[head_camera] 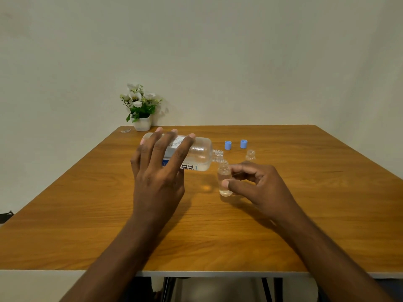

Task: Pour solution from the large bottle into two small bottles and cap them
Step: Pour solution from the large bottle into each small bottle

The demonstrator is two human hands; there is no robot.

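Note:
My left hand (160, 171) grips the large clear bottle (199, 154), which is tipped on its side with its open neck pointing right and down. The neck sits just over the mouth of a small clear bottle (224, 180) that stands on the wooden table (87, 203) with some liquid in its bottom. My right hand (257, 185) pinches that small bottle between thumb and fingers. A second small bottle (250, 155), open and upright, stands just behind my right hand. Two blue caps (227, 145) (243, 144) rest on the table further back.
A white pot of white flowers (140, 107) stands at the table's far left edge against the wall. A small clear scrap (126, 130) lies to its left. The table's near edge (218, 273) runs across the bottom.

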